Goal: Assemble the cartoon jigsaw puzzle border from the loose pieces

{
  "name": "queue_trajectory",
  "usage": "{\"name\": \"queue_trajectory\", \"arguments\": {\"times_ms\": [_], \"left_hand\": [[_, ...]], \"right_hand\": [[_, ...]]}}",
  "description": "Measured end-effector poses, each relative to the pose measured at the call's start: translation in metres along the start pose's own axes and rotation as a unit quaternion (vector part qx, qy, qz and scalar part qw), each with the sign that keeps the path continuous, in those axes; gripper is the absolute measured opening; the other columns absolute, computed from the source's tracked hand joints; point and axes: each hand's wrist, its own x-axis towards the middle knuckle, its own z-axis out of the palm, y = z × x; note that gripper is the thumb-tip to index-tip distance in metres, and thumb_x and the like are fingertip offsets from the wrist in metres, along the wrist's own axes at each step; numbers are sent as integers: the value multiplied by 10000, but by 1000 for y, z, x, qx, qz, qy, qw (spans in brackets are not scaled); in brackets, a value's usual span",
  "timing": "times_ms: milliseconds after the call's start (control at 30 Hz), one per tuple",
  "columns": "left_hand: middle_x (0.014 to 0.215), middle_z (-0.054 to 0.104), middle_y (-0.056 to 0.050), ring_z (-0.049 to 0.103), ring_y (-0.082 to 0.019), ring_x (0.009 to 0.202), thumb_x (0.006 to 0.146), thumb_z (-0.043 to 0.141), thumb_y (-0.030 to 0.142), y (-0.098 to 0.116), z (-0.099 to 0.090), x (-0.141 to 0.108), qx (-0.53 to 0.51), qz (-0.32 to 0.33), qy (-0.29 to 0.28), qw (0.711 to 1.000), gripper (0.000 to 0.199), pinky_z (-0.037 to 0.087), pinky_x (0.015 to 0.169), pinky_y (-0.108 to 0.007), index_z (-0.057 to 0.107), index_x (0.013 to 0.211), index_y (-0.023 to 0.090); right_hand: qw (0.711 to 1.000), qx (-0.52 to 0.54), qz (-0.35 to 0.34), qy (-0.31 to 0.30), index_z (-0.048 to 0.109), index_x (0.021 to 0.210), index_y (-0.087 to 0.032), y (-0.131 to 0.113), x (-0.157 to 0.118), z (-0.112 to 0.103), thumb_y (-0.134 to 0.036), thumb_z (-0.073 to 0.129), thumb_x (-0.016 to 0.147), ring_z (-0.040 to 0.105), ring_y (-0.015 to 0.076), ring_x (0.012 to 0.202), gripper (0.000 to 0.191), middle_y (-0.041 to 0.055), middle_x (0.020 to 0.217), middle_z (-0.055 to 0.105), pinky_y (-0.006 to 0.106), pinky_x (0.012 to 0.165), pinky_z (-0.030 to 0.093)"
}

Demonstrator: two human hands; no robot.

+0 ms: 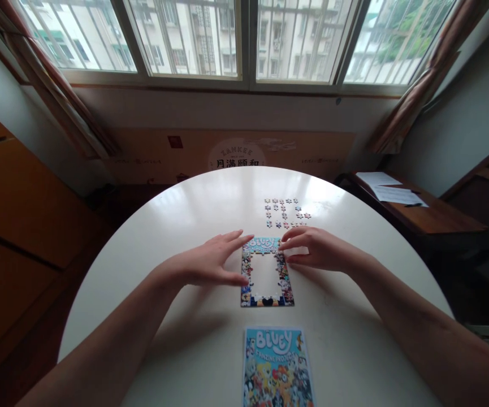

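A jigsaw puzzle (pixel 287 288) lies on the white round table, joined along its border with a bare middle. My left hand (pixel 216 259) is spread at its left edge, thumb and fingertips at the border, holding nothing. Across from it, my right hand (pixel 312 249) has its fingers apart at the upper right corner of the puzzle; no piece shows between them. Loose puzzle pieces (pixel 284 208) lie in rough rows beyond the puzzle. Nearer to me is a printed picture (pixel 277 367) with the word Bluey and many cartoon figures.
The round white table (pixel 142 254) fills the middle of the view. At the right, a brown side table (pixel 431 217) holds papers (pixel 397 195) and a pen. A barred window and curtains are behind, with orange cabinets at the left.
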Motion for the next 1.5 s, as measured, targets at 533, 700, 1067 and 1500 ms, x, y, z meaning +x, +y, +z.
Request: {"name": "queue_trajectory", "arguments": {"times_ms": [533,700,1067,1500], "left_hand": [[1237,686,-88,614,-226,1165,964,425,355,-46,25,40,33,-125,328,936,378,444,1067,-320,692,1140,153],[1159,710,-84,647,-260,1063,928,448,277,-44,32,45,66,-190,332,922,312,505,938,-358,711,1074,194],[1033,687,-126,616,-295,1014,888,484,211,-33,29,51,126,-202,314,919,229,502,826,-395,677,1008,182],[1350,613,-72,533,-248,1281,861,598,173,-37,24,28,-7,-24,288,957,298,409,1131,-423,726,1125,227]], "right_hand": [[818,106,327,462,767,990,-120,100,-15,9,-436,554,823,641,185,627,417,58,690,698,299,597,498],[818,112,352,441,783,943,-161,104,-16,10,-426,589,793,635,184,638,361,39,679,694,299,633,485],[817,74,419,388,796,918,-189,99,-16,8,-339,587,759,663,219,708,303,59,743,739,335,668,475],[872,16,377,313,794,992,-216,80,-19,4,-339,580,803,658,219,729,311,64,828,751,362,705,488]]}}
